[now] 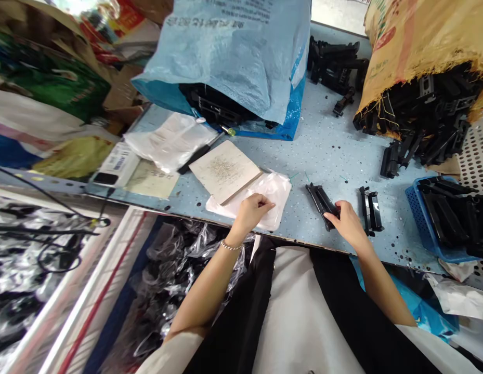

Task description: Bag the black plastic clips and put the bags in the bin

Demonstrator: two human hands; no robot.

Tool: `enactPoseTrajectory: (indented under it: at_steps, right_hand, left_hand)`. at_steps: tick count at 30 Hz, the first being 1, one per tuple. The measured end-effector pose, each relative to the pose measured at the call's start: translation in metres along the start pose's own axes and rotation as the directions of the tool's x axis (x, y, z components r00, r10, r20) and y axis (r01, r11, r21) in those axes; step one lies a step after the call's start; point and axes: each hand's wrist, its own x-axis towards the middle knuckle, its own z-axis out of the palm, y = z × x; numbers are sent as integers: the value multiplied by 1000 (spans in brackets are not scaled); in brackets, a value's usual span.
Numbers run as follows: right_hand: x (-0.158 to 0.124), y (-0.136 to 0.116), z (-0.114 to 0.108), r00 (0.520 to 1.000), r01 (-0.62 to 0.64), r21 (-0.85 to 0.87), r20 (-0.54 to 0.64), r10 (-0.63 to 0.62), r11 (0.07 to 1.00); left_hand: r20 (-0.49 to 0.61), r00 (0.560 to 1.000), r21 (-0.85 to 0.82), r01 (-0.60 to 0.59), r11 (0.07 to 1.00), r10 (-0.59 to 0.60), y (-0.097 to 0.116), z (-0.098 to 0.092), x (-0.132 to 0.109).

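My right hand grips the near end of a black plastic part, long and narrow with raised ends, which lies on the blue speckled table. Just right of that hand lies a similar black part. Over a stack of clear plastic bags at the table's front edge is my left hand, thumb and fingertips pinched together. Whatever is between those fingertips is too small to make out. A square pale board with dark specks rests partly on the bags, beyond my left hand.
A blue woven sack and a yellow one, both with black parts inside, stand at the back. At right is a blue basket of black parts. More plastic bags and a white box lie left.
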Motion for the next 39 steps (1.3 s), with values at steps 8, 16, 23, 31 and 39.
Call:
enactPoseTrajectory:
  at_steps: [8, 16, 23, 31, 39]
  right_hand:
    - [-12, -41, 35, 758, -551, 730, 640, -123, 405]
    - [-19, -49, 68, 613, -777, 623, 781, -120, 90]
    - [-13, -56, 76, 260, -949, 177, 907, -331, -261]
    - [-12, -65, 81, 265, -956, 175, 862, -432, -237]
    - [-17, -95, 71, 865, -408, 837, 482, -138, 364]
  left_hand:
    - [-40, 999, 42, 5, 999, -3, 7, 9, 0]
    - [-166, 921, 282, -299, 912, 353, -12, -19, -19]
    - [-131, 933, 260, -294, 920, 335, -18, -15, -15]
    - [-117, 914, 215, -359, 908, 389, -8, -11, -31]
    - [158, 757, 102, -651, 752, 634, 49, 18, -79]
